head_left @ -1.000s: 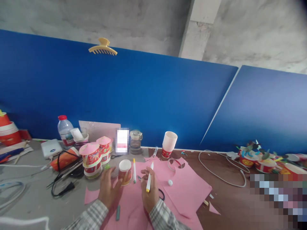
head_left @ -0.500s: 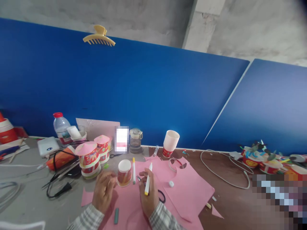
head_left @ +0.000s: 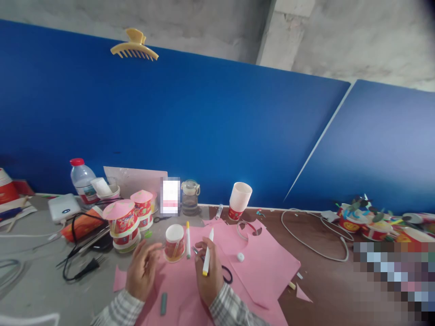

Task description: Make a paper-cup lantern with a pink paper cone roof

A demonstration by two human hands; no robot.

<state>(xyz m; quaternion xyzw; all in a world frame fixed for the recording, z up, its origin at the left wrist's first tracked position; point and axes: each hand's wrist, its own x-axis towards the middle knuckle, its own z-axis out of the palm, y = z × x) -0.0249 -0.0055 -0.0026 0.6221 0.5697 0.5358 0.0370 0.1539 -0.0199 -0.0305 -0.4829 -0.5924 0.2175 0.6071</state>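
Note:
My right hand [head_left: 208, 271] is closed around a white marker [head_left: 208, 256] with a yellow end, its other end pointing up and away. Under that hand lie scissors [head_left: 227, 274]; a dark handle loop and a bit of blade show, the rest is covered. My left hand [head_left: 142, 269] is open, fingers apart and empty, just left of a red patterned paper cup [head_left: 175, 244]. The cup stands upright on pink paper [head_left: 190, 290]. Beside it lies another marker [head_left: 188, 240] with a yellow end. A grey-green stick-like piece [head_left: 163, 303] rests between my wrists.
Cups with pink cone tops [head_left: 120, 213] stand at left, near a black plug cable [head_left: 83, 271] and a red-capped bottle [head_left: 83, 181]. Behind are a glass jar [head_left: 190, 199] and stacked paper cups [head_left: 240, 199]. A white cap [head_left: 240, 257] sits on the paper. A blue partition [head_left: 210, 127] rises behind.
The view has shifted slightly. My left fingers have spread and drawn a little left, away from the cup. My right hand keeps its hold on the marker.

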